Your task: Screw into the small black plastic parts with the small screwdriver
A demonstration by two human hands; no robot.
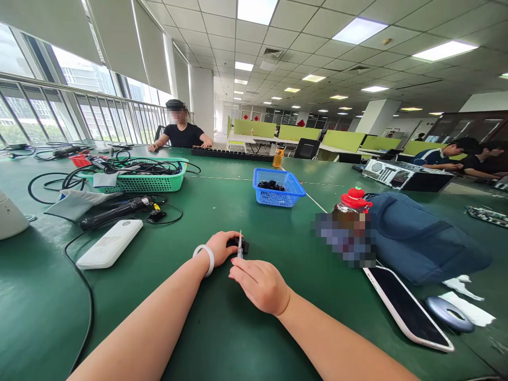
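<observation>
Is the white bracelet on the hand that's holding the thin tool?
No, the white bracelet circles the left wrist, while the right hand holds the thin tool.

The tabletop (210, 328) looks glossy, the blue basket (275, 198) plastic.

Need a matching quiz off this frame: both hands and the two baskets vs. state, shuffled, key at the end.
1. Left hand
2. Right hand
3. Blue basket
4. Green basket

A. Heaped with black cables
B. Grips a slim tool
C. Contains small black pieces
D. White band at its wrist

Pairs: 1-D, 2-B, 3-C, 4-A
</observation>
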